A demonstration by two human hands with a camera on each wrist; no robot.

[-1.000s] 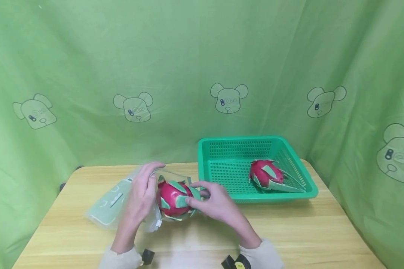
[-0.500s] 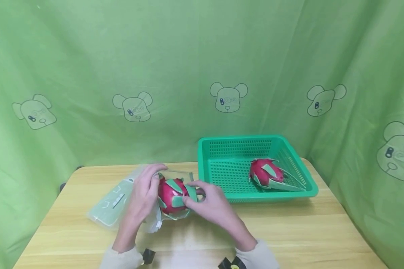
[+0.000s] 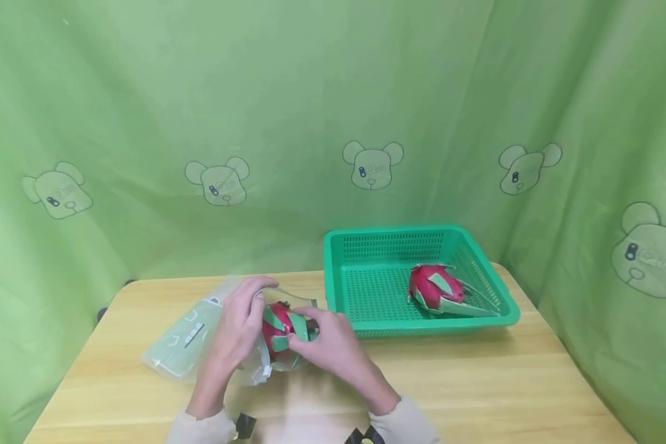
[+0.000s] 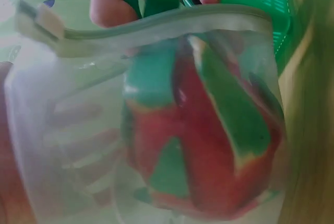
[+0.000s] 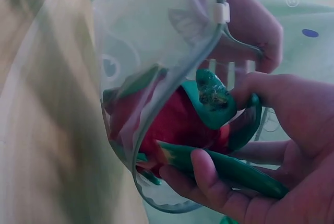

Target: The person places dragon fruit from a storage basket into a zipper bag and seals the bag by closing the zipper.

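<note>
Dragon fruit [image 3: 276, 327] sits mostly inside a clear zip bag [image 5: 135, 28] over the bench [image 3: 449, 382], fingers of the right hand [image 3: 333, 345] pinching its scaled end at three o'clock, fingers of the left hand [image 3: 238, 319] gripping the bag at nine, a green basket [image 3: 372, 293] containing a second dragon fruit [image 3: 430, 287] at two.

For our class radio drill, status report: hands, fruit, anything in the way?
Right hand gripping dragon fruit at its leafy end. Left hand holding clear bag. Fruit partly inside; green scales jut out, might snag.
</note>
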